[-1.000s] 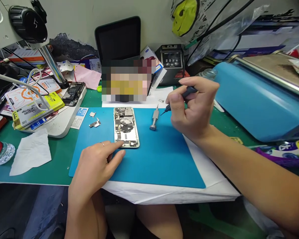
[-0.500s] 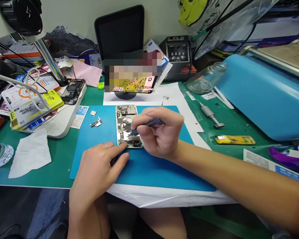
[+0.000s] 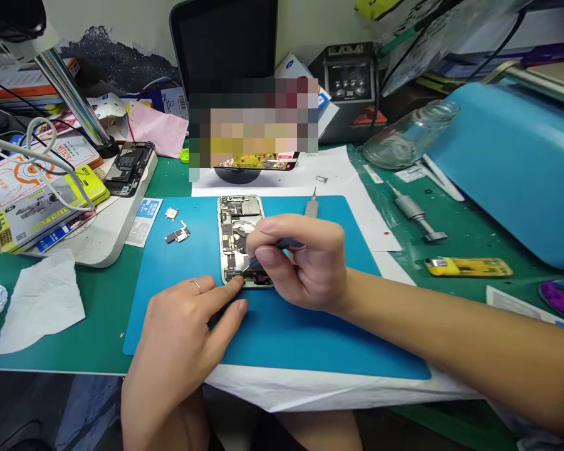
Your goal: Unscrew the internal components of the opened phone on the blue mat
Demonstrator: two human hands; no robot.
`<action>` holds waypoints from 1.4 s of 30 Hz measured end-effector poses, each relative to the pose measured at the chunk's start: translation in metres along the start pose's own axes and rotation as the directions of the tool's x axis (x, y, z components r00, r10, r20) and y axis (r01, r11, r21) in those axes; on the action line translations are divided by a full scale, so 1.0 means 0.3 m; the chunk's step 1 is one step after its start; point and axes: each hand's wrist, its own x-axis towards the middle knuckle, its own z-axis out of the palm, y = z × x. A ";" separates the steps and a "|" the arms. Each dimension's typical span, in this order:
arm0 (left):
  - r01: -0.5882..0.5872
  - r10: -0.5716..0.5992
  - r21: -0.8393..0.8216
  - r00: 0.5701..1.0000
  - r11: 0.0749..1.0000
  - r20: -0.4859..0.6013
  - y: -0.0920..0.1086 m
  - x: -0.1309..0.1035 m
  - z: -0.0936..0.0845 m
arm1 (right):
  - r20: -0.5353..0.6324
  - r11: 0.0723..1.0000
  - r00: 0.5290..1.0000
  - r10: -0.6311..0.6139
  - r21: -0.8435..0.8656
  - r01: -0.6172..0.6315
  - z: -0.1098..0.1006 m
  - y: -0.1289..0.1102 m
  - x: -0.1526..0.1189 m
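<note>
An opened phone (image 3: pixel 228 235) with bare inner parts lies upright on the blue mat (image 3: pixel 310 338). My left hand (image 3: pixel 183 332) rests at its lower end, index fingertip touching the bottom edge, thumb stretched apart, nothing held. Above the phone's lower right side, my right hand (image 3: pixel 305 263) pinches dark tweezers (image 3: pixel 289 243); their tip points down into the lower part of the phone. The fingers hide part of the phone's right side. Left of the phone lie two small metal parts, a bracket (image 3: pixel 177 233) and a smaller plate (image 3: pixel 172 213). Behind my right hand a grey screwdriver (image 3: pixel 312 205) lies on the mat.
A second screwdriver (image 3: pixel 414 212), a glass jar (image 3: pixel 411 134) and a yellow strip-shaped item (image 3: pixel 470 267) lie to the right. On the left are a crumpled tissue (image 3: pixel 42 304), a yellow battery box (image 3: pixel 47 207) and another opened phone (image 3: pixel 129 168). A lit screen (image 3: pixel 267 161) stands at the back.
The camera view has shifted a little. The tweezers' tip has moved lower on the phone, nearer my left index finger. My left hand keeps its place at the phone's bottom edge.
</note>
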 end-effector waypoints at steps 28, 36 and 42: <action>0.016 -0.016 0.013 1.000 1.000 0.016 0.000 -0.002 0.001 | 0.052 0.999 0.999 -0.001 -0.044 0.003 -0.004 -0.003 -0.005; 0.018 -0.018 0.010 1.000 1.000 0.013 -0.005 -0.001 0.002 | 0.060 0.998 0.998 -0.023 -0.057 0.027 -0.006 -0.008 -0.001; 0.018 -0.018 0.013 1.000 1.000 0.022 -0.002 0.001 0.003 | 0.066 0.997 0.997 -0.036 -0.072 0.041 -0.010 -0.010 0.003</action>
